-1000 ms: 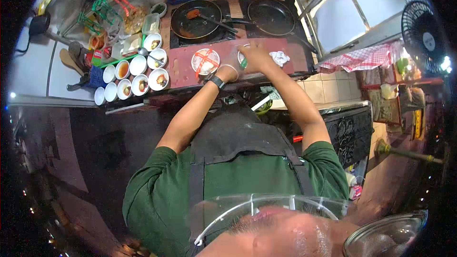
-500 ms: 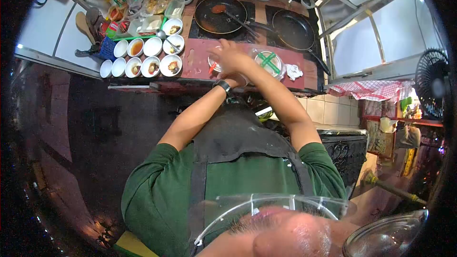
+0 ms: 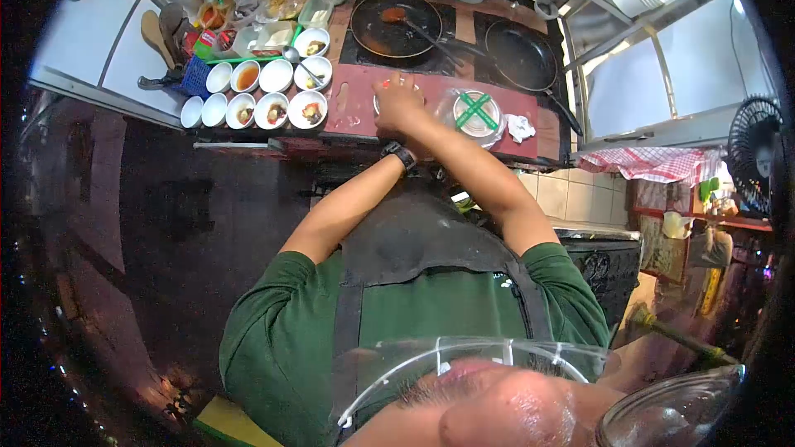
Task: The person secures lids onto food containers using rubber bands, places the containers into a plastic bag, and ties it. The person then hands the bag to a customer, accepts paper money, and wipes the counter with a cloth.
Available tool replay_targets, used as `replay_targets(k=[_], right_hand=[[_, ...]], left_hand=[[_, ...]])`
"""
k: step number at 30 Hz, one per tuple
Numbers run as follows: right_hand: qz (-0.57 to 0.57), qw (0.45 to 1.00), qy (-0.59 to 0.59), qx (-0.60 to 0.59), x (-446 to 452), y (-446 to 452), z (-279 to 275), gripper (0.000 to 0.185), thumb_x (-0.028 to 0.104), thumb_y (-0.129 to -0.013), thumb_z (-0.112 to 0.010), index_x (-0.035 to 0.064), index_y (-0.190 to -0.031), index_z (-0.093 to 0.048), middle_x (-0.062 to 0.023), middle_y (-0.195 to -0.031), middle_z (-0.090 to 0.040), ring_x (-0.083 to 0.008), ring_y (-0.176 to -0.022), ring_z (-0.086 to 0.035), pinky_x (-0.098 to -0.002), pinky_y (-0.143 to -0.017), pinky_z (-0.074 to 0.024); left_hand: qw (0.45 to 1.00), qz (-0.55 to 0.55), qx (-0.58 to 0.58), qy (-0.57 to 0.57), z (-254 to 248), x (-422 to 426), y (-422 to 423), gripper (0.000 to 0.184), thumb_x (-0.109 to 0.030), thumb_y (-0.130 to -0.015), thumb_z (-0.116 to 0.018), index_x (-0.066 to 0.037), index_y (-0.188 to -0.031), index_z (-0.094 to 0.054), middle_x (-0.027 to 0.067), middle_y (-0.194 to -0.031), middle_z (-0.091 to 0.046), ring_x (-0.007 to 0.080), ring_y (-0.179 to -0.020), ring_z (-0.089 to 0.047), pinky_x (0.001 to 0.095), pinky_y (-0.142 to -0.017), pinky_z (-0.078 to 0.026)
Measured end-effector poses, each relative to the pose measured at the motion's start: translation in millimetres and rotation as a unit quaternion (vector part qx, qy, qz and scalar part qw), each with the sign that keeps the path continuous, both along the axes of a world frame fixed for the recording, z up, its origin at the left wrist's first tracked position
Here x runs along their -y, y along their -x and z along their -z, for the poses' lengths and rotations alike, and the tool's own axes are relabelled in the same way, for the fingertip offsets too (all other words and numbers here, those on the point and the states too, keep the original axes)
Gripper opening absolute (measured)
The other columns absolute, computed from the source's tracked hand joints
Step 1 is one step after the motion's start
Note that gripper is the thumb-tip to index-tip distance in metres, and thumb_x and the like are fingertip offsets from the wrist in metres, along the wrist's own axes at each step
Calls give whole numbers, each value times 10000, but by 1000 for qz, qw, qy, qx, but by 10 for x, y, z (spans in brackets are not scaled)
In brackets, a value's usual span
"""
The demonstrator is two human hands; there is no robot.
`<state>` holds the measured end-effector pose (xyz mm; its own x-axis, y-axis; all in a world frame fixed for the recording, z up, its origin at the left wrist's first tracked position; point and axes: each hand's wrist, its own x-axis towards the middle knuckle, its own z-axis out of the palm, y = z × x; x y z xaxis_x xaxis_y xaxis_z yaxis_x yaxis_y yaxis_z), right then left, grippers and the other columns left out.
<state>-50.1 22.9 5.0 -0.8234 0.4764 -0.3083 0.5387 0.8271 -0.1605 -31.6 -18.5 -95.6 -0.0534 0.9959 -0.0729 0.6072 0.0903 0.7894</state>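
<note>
My right hand [image 3: 401, 109] reaches across the red board [image 3: 352, 116] with its fingers curled over a round container [image 3: 417, 93]. Only bits of the container's pale rim and a spot of red show around the fingers. My left hand [image 3: 421, 149], with a dark watch at the wrist, lies under the right forearm, so its fingers are hidden. Just right of my hands sits a clear round container [image 3: 476, 114] with a green taped X on its top. A crumpled white tissue [image 3: 520, 127] lies beside it.
Several white bowls [image 3: 276, 76], some with sauce or food, stand to the left, and a spoon [image 3: 298, 60] rests across them. Behind the board are two black frying pans [image 3: 373, 37], [image 3: 520, 58] on burners, one with a red-brown spatula [image 3: 394, 15]. A black fan [image 3: 752, 153] stands far right.
My right hand has come down from a spread pose onto the round container, its fingers now curled. The red strip at its left edge no longer shows there. The whole view has shifted slightly.
</note>
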Motion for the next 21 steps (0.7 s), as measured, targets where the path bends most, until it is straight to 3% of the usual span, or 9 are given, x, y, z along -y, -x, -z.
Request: replay_targets(k=[12,18,20,21], right_hand=[[-4,1000,12,-6,-135,-46,-177,804,318,-638,-876,242,-1363,-537,-169,-1380,-446,-446,-1308,-422,-670,-928,-478],[-14,998,-11,-57,-484,-458,-827,793,349,-612,-838,217,-1337,-545,-203,-1307,-483,-468,-1217,-494,-642,-919,-497],[-18,998,-36,-57,-595,-689,-1033,806,352,-616,-839,221,-1350,-534,-213,-1306,-486,-480,-1215,-503,-651,-909,-502],[-10,998,-36,-42,-655,-789,-1070,806,352,-615,-842,223,-1349,-534,-212,-1310,-485,-486,-1228,-494,-656,-907,-503]], left_hand=[[999,-1,-22,-36,-117,-33,-53,793,-504,-990,-549,-94,-1581,-217,114,-1636,-260,290,-1521,-204,431,-1252,-115],[989,-44,-67,-123,-186,-149,-139,792,-496,-989,-557,-81,-1575,-223,124,-1626,-281,302,-1517,-212,435,-1249,-114],[983,-34,-32,-176,10,-222,-172,821,-365,-926,-696,-71,-1552,-255,134,-1581,-352,301,-1472,-315,444,-1227,-210],[935,-20,308,-173,-212,-195,-206,825,-269,-891,-736,-68,-1540,-268,138,-1554,-382,285,-1442,-360,437,-1192,-279]])
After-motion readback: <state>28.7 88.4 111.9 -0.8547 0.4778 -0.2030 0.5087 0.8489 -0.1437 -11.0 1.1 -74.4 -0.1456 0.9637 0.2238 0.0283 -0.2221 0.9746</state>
